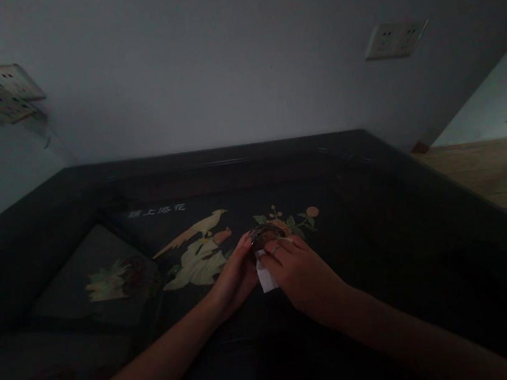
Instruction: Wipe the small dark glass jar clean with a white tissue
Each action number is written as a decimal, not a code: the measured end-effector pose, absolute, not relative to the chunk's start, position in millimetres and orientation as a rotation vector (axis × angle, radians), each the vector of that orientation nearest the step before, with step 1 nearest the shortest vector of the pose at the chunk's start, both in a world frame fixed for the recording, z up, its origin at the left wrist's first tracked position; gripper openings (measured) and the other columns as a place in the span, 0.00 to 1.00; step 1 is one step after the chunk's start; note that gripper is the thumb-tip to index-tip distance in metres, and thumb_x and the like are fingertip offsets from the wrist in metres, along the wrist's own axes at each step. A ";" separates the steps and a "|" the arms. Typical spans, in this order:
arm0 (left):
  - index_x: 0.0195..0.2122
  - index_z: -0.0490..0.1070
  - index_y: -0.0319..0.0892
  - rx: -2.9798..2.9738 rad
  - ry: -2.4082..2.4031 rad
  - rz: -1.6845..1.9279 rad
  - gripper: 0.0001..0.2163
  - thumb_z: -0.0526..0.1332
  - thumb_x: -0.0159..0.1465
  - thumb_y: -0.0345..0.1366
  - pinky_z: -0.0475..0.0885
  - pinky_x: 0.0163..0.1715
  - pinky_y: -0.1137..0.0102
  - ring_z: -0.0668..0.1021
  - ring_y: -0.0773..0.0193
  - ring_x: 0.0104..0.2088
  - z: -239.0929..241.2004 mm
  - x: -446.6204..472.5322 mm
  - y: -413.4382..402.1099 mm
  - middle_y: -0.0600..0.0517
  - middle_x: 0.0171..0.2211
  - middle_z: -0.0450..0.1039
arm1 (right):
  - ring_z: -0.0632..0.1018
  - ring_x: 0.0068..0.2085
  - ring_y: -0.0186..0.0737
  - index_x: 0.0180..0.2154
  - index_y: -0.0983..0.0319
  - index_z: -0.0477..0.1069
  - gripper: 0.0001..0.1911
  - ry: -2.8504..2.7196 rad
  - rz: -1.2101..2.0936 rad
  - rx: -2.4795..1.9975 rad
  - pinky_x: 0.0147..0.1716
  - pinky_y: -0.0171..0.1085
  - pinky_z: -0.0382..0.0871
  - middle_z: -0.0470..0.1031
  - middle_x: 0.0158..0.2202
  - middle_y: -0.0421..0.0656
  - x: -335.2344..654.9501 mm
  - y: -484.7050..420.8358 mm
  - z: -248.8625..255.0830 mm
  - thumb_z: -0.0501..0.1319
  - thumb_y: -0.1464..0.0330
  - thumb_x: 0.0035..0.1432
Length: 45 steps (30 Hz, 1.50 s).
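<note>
Over the dark tabletop, both hands meet around a small round object (266, 233) with a shiny, dark rim; it looks like glass, but its exact kind is unclear in the dim light. My left hand (240, 267) is closed around its left side. My right hand (295, 269), with a ring on one finger, is closed on a white tissue or cloth (266, 278). Its fingertips reach into or against the round object, and part of the white piece hangs below them.
The glossy black table (213, 170) bears a bird and flower picture (200, 248) with white characters. Behind it rises a pale wall with a socket plate (395, 39) on the right. More sockets (3, 102) and a plug are at the left. Wooden floor (506, 173) shows at right.
</note>
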<state>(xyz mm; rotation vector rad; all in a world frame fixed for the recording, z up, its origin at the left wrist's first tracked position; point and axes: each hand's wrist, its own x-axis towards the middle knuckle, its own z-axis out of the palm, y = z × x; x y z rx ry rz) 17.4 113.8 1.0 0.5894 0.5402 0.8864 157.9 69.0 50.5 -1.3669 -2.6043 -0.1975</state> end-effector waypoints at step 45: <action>0.49 0.69 0.43 0.675 0.580 0.890 0.13 0.58 0.64 0.36 0.68 0.48 0.67 0.75 0.59 0.49 2.9 14.9 113.4 0.47 0.48 0.74 | 0.77 0.48 0.47 0.48 0.70 0.72 0.15 -2.640 0.053 -1.434 0.51 0.45 0.69 0.78 0.46 0.54 158.6 66.0 49.6 0.53 0.79 0.62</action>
